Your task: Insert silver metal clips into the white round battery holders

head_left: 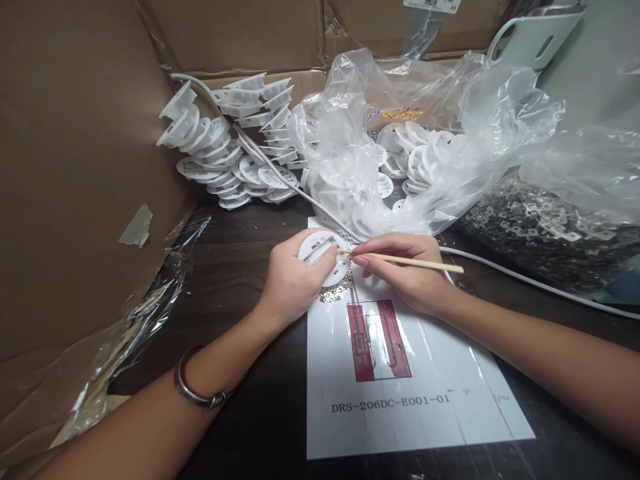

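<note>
My left hand [295,277] grips a round white plastic part [313,247] by its edge, with the thumb lying across its face. Small metal pieces show in slots on that face. Between the thumb and fingers of my right hand [407,267] is a thin wooden stick [425,261]. Its tip meets the white part close to my left thumb; whether it touches a metal piece is too small to tell. Under the part, a little heap of small metal clips [334,293] lies on a printed sheet [415,427] with a red-and-white drawing.
Stacks of similar white parts [210,147] stand at the back left. More lie in a clear plastic bag [345,173] behind my hands. A bag of metal clips [530,227] sits at right. A grey cable [540,277] crosses the dark table [230,250]; cardboard [75,133] walls the left side.
</note>
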The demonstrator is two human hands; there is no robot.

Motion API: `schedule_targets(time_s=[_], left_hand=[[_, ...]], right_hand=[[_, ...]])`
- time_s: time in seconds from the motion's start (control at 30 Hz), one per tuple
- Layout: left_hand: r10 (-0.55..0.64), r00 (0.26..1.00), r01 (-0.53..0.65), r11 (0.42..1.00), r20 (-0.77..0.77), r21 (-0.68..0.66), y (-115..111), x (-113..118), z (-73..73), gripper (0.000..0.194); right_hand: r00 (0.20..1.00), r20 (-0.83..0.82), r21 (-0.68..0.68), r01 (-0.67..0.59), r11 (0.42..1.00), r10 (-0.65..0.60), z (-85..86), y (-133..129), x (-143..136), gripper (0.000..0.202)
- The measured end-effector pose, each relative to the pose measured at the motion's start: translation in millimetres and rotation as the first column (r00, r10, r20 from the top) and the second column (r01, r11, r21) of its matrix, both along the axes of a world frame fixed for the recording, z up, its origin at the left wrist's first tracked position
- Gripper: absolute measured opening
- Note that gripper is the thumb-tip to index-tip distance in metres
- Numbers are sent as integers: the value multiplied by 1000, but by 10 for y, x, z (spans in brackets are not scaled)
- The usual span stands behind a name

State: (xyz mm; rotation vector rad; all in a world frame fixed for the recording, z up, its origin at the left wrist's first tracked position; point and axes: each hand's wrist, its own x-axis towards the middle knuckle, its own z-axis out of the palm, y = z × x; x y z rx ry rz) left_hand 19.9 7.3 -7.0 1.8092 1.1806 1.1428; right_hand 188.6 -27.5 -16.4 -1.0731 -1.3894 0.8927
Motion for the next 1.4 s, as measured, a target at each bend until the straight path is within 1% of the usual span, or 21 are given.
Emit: schedule_targets(time_s=[0.1,0.2,0.37,0.47,0.6,0.67,0.77,0.87,1.13,1.27,1.33,1.4], left_hand=[[3,1000,-3,1000,0,-14,4,-2,-11,11],[4,1000,-4,999,1,-32,5,-5,-13,12],[-37,999,36,999,-29,-33,-2,-16,-2,12],[-39,998,38,999,-41,-14,0,-24,-1,13],[-33,999,33,999,-26,-1,11,-34,-7,12],[-33,999,33,999,-19,4,15,-36,-9,12],[-21,1000,21,1000,-11,7,13,-32,-11,11],[-7,1000,7,1000,-2,0,5,-25,-12,11],[6,1000,-6,1000,15,-5,19,-10,-22,12],[14,1000,-14,1000,22,5,22,-16,-16,10],[14,1000,-14,1000,12,15,16,-21,-11,9],[7,1000,-7,1000,-1,25,9,-23,-7,9]], right_hand=[[1000,-21,-26,10,1000,-11,16,7,6,14],[999,-6,-22,37,999,-37,17,13,7,17],[996,89,26,25,999,-27,-4,5,8,16],[988,150,41,17,999,-23,-7,-4,11,15],[975,210,99,46,994,-66,-8,-5,11,12],[982,179,92,37,995,-53,-15,-5,8,13],[996,88,6,-12,1000,12,-27,-7,3,20],[998,59,6,-30,1000,29,-31,-10,2,22],[998,66,17,-22,1000,21,-22,-15,2,20],[997,57,73,56,996,-61,-8,-24,-3,18],[993,88,86,70,994,-77,0,-32,-4,18],[988,140,86,57,995,-69,4,-40,-4,18]])
